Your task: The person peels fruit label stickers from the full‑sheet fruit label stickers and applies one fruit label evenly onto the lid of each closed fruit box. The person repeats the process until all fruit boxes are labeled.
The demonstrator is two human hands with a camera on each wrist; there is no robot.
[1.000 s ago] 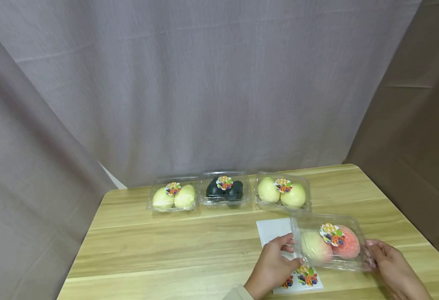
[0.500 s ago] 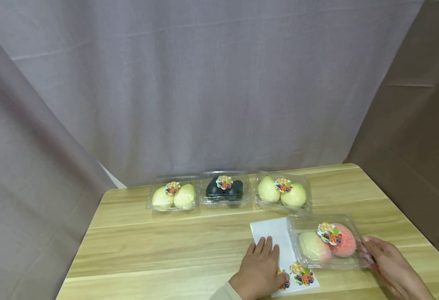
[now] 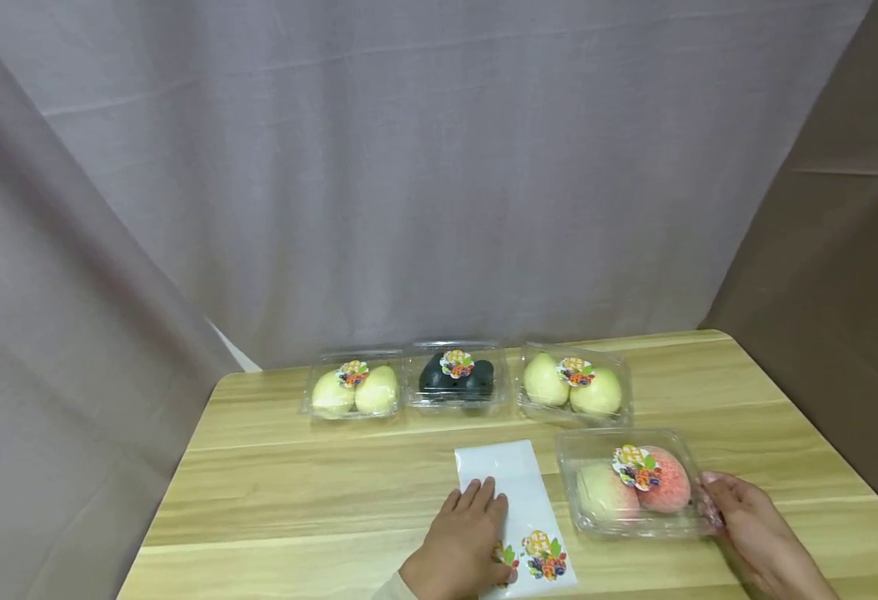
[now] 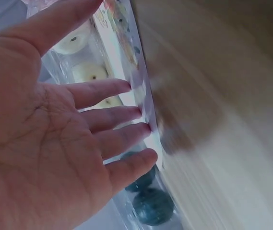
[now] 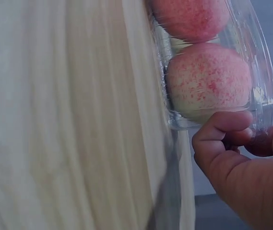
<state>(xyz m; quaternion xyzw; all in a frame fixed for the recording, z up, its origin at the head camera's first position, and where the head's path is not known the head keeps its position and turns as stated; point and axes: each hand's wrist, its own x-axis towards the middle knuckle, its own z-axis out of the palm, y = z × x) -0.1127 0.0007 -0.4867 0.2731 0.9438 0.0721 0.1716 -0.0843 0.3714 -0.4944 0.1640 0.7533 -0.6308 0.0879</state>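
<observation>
My left hand (image 3: 463, 537) lies with fingers spread on a white sticker sheet (image 3: 517, 479). Two printed fruit stickers (image 3: 546, 554) show near the sheet's front end, one partly under the thumb. In the left wrist view the straight fingertips touch the sheet's edge. To the right, my right hand (image 3: 750, 525) pinches the right end of a clear plastic fruit box (image 3: 587, 527). Two pink-and-cream peaches (image 5: 208, 79) sit inside it, and a fruit sticker (image 3: 637, 467) is on its lid. In the right wrist view, thumb and curled fingers grip the box's end.
Along the back of the wooden table (image 3: 296, 500) stand several stickered clear boxes: pale yellow-green fruits (image 3: 355, 392) at left, dark fruits (image 3: 456, 379) in the middle, pale pear-like fruits (image 3: 574, 387) at right. Grey curtains (image 3: 439, 167) hang behind.
My left hand has left the box's left side, flattened onto the sticker sheet and slid it left, out from beside the box. The box, held by my right hand, has shifted slightly left.
</observation>
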